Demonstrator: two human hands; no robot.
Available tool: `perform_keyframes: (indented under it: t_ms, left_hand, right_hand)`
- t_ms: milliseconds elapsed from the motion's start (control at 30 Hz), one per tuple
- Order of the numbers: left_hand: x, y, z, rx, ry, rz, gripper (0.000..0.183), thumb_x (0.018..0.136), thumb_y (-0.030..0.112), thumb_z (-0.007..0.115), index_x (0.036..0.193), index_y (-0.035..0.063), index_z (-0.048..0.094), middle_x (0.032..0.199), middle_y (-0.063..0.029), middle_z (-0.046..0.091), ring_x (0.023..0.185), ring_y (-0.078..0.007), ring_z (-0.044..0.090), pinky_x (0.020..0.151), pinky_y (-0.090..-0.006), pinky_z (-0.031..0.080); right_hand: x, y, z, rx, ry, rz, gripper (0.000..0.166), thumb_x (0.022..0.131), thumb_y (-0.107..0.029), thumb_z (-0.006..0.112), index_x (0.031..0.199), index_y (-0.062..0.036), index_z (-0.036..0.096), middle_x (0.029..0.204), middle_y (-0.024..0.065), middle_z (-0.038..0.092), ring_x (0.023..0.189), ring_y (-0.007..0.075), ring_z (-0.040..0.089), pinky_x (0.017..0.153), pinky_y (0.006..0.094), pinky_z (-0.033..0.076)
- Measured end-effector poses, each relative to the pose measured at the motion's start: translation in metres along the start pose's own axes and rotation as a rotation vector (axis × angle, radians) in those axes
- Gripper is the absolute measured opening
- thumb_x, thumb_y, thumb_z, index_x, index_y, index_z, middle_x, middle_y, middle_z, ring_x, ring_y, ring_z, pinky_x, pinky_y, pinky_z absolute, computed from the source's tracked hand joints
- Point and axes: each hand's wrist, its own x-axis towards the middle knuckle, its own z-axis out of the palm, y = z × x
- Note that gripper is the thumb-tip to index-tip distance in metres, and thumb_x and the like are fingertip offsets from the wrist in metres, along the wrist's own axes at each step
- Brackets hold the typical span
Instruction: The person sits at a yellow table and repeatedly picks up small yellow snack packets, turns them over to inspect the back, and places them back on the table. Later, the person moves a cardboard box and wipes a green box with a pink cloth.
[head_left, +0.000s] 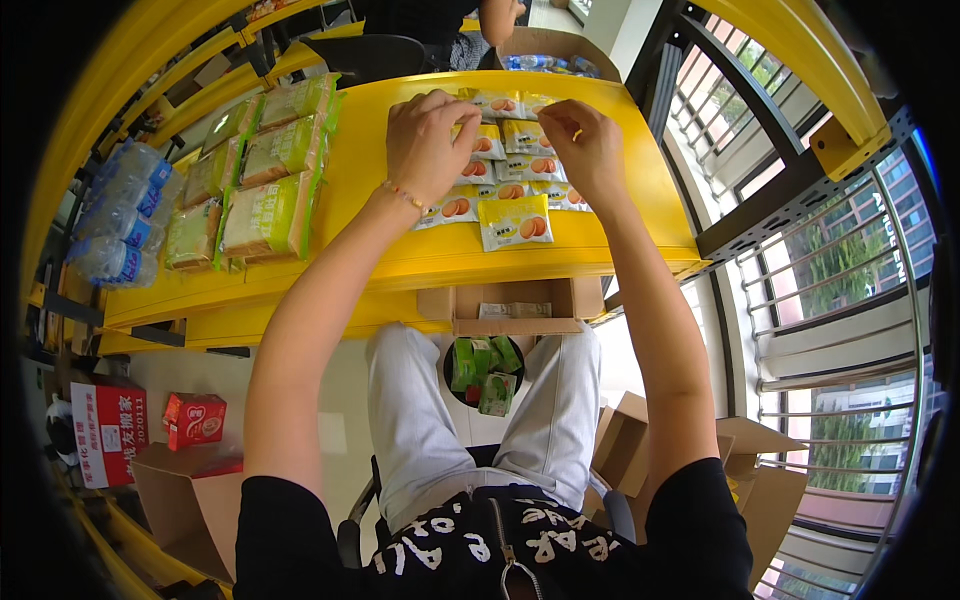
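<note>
Both my hands are over the far end of a cluster of biscuit packets on a yellow metal shelf (360, 157). My left hand (431, 142), with a beaded bracelet at its wrist, has its fingertips at the left side of a far-row packet (496, 103). My right hand (585, 146) has thumb and fingers drawn together beside another far packet (535, 103). Whether either hand grips a packet cannot be made out. The packets are yellow and white with pictures of round biscuits. Closest to me, a yellow packet (516, 223) overlaps the row behind it.
Bagged bread loaves (274, 150) stand in two columns at left, beside water bottles (124, 232). Under the shelf is an open cardboard box (517, 326); green packs fill a round black bin (487, 371) between my knees. A person (420, 22) sits beyond the shelf. Barred windows line the right.
</note>
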Motion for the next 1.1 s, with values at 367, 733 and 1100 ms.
perform_keyframes:
  t_ms: [367, 733, 1100]
  left_hand:
    - [-0.218, 0.069, -0.014, -0.451, -0.430, -0.106, 0.011, 0.079, 0.010, 0.066, 0.088, 0.0042, 0.065, 0.081, -0.0092, 0.061, 0.081, -0.0278, 0.058, 0.073, -0.0368, 0.046]
    - [-0.278, 0.049, 0.064, -0.144, -0.522, -0.223, 0.029, 0.086, 0.030, 0.058, 0.093, 0.0026, 0.066, 0.095, -0.0132, 0.064, 0.099, -0.0299, 0.055, 0.090, -0.0416, 0.040]
    - [-0.282, 0.054, 0.058, -0.141, -0.480, -0.227, 0.026, 0.085, 0.025, 0.059, 0.098, 0.0023, 0.063, 0.099, -0.0128, 0.063, 0.102, -0.0294, 0.053, 0.091, -0.0411, 0.039]
  right_hand:
    - [-0.208, 0.036, -0.014, 0.149, -0.769, 0.198, 0.014, 0.083, -0.007, 0.055, 0.087, 0.0017, 0.065, 0.081, 0.0181, 0.064, 0.074, 0.0324, 0.061, 0.068, 0.0382, 0.049]
    - [-0.222, 0.208, 0.125, -0.653, -1.447, 0.298, 0.027, 0.075, -0.007, 0.060, 0.101, -0.0018, 0.066, 0.104, 0.0211, 0.065, 0.102, 0.0333, 0.062, 0.085, 0.0413, 0.049]
    - [-0.217, 0.183, 0.128, -0.683, -1.368, 0.399, 0.045, 0.078, -0.014, 0.064, 0.120, -0.0027, 0.058, 0.125, 0.0220, 0.055, 0.114, 0.0359, 0.056, 0.093, 0.0444, 0.047]
